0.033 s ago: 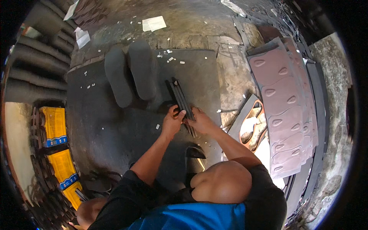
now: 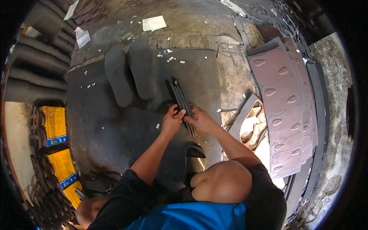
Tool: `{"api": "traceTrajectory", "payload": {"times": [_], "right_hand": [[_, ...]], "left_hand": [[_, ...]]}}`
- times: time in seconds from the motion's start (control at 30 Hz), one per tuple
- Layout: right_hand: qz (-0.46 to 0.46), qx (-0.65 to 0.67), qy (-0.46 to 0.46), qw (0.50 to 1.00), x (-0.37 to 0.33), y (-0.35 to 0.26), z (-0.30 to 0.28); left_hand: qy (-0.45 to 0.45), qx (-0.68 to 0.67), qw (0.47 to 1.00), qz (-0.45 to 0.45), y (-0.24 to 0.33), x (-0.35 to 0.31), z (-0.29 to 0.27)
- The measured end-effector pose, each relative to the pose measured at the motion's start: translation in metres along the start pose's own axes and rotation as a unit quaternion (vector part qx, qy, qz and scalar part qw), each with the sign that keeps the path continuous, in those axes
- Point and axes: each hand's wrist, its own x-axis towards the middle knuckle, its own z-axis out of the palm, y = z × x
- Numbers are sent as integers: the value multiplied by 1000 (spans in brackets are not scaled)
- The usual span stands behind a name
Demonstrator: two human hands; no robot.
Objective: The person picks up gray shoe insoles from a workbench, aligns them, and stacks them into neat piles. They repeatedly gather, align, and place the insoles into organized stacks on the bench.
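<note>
Near the middle of the black mat (image 2: 111, 149), a narrow stack of black shoe soles (image 2: 180, 92) is held on edge, so only long thin sides show. My left hand (image 2: 173, 119) grips it from the left, thumb pressed on its side. From the right, my right hand (image 2: 200, 119) closes round the same stack, with some fingers hidden behind it. Two tall piles of dark grey soles (image 2: 142, 71) stand just beyond, to the left. A dark object with a pale cut face (image 2: 196, 153) lies between the hands and my knee.
Brown sheets with moulded sole outlines (image 2: 281, 99) are stacked at the right, beside a cut-out sheet edged in orange (image 2: 251, 122). Yellow and blue packages (image 2: 53, 124) and more dark soles line the left. White paper (image 2: 154, 23) and small white scraps lie about the far side.
</note>
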Motion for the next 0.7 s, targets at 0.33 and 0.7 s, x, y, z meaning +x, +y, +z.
{"api": "traceTrajectory", "payload": {"times": [0.33,0.7], "right_hand": [[-28,42,99,994,12,15,-4],[28,125,124,984,0,5,-16]], "left_hand": [[-9,1,1000,-29,-21,15,-22],[-51,2,999,-8,-43,16,3]]}}
